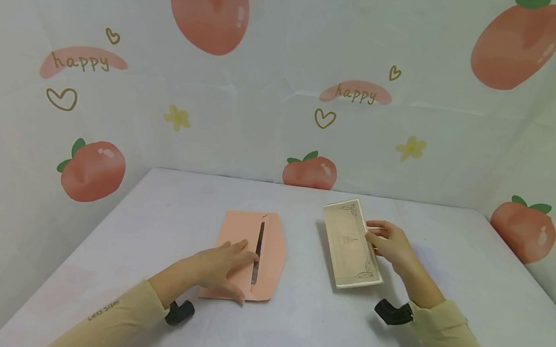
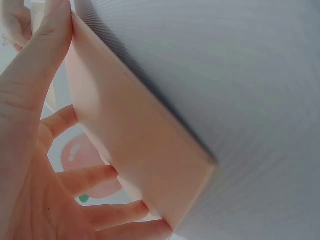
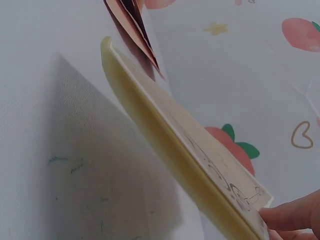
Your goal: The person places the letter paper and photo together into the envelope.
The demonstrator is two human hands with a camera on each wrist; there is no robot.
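Observation:
My left hand (image 1: 224, 267) rests on a flat pink envelope (image 1: 273, 263) on the table, its fingers spread over the paper. A dark slit runs along the envelope beside its pointed flap, which lies unfolded to the right. In the left wrist view the thumb (image 2: 47, 45) is at one edge of the envelope (image 2: 130, 130), and the fingertips touch its face. To the right, my right hand (image 1: 392, 245) pinches a cream card (image 1: 347, 243) by its right long edge. The card, printed with ornate corners, is tilted and casts a shadow (image 3: 100, 160) on the table in the right wrist view.
A white tabletop (image 1: 302, 334) lies under both hands. Behind it hangs a pale backdrop (image 1: 263, 121) printed with peaches, hearts and flowers. A black wrist device (image 1: 394, 313) sticks out of the right sleeve, and another (image 1: 180, 313) shows beneath the left.

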